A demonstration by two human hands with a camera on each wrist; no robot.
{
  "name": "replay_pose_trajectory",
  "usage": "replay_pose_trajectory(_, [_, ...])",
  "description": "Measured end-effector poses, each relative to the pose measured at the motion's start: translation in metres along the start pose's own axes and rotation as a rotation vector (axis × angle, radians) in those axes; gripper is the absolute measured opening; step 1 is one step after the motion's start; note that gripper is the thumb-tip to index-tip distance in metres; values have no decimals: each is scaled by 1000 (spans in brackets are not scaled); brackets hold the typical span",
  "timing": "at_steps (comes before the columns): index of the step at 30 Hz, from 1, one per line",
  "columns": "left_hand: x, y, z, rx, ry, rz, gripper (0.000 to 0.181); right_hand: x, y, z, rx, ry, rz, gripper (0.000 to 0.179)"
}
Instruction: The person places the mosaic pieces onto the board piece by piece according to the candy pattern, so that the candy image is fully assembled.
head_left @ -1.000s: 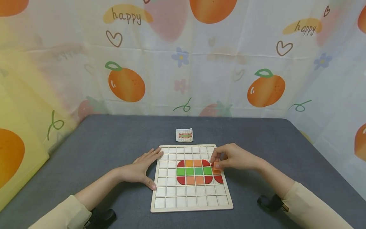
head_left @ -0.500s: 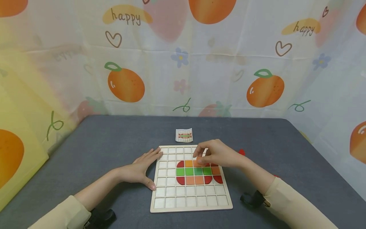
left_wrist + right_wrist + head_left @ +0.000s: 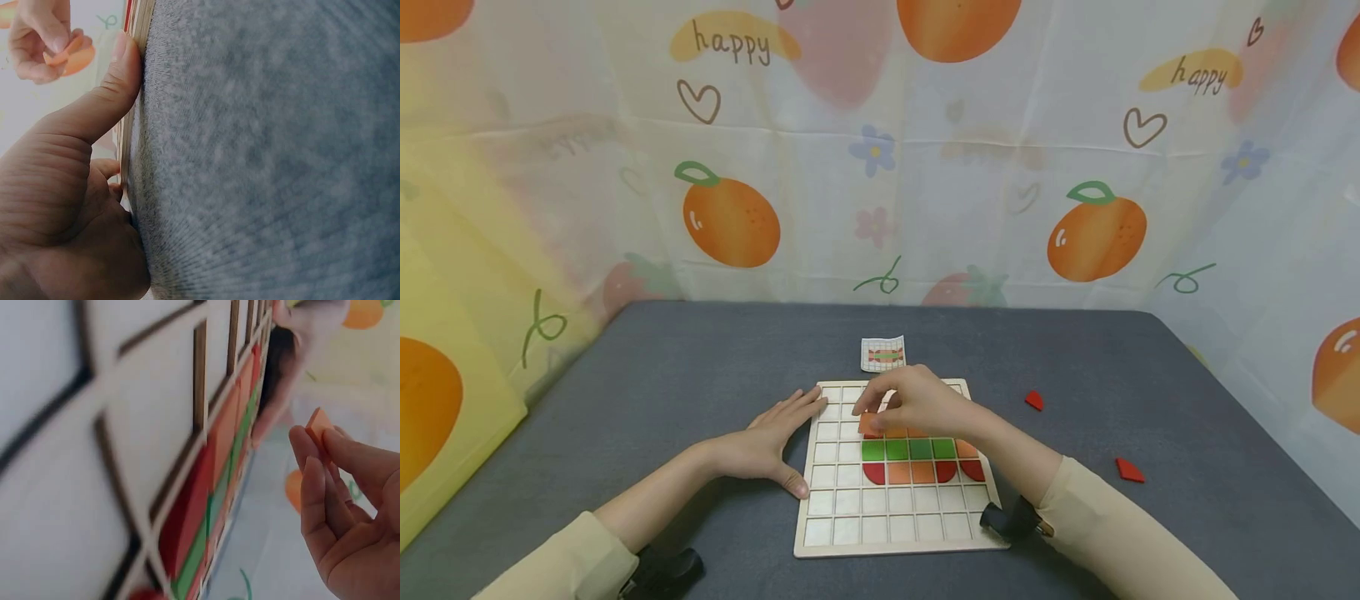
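Note:
A wooden grid board [image 3: 902,550] lies on the table, with coloured tiles in its middle rows. My right hand [image 3: 925,404] pinches a square orange tile [image 3: 319,428] between thumb and fingers, above the board's upper left part. In the head view the tile covers part of a red rounded tile. Below it runs a row of green tiles [image 3: 897,450] ending in an orange tile [image 3: 966,450] at the right. Under that row are orange tiles [image 3: 912,472] between red rounded ones. My left hand [image 3: 760,446] rests with spread fingers against the board's left edge, its thumb [image 3: 119,75] touching the side.
A small printed card [image 3: 883,354] with a coloured grid pattern lies behind the board. Two red quarter-round pieces, one nearer the back [image 3: 1034,400] and one nearer the front [image 3: 1129,470], lie to the right. A fruit-print curtain [image 3: 880,208] hangs behind the dark table.
My right hand has moved left across the board, carrying an orange tile. Another orange tile now lies at the green row's right end. The left hand has stayed put.

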State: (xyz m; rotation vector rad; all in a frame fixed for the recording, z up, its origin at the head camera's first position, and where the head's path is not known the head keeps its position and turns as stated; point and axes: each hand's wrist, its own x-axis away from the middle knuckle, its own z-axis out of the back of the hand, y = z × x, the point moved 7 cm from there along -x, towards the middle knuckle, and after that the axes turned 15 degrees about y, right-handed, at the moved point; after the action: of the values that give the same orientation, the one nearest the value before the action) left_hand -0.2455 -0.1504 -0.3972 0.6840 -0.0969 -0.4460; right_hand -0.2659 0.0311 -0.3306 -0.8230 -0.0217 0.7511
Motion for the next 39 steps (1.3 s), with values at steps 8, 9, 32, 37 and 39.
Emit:
replay_pose_trajectory(8, [2,0,1,6,-5,3,122,-8,-6,-25,40,-45,44,16])
replay_pose_trajectory(9, [2,0,1,6,-4,4,122,-8,-6,-27,44,-48,41,15])
replay_pose_trajectory(32, [2,1,0,8,-4,-7,122,-8,0,-42,94,-43,3,8])
replay_pose_trajectory(37, [2,2,1,16,-6,-9,122,-8,0,-41,103,-41,7,8])
replay_pose_trajectory(39, [2,2,1,19,-5,-14,122,-8,0,-41,102,-45,5,9])
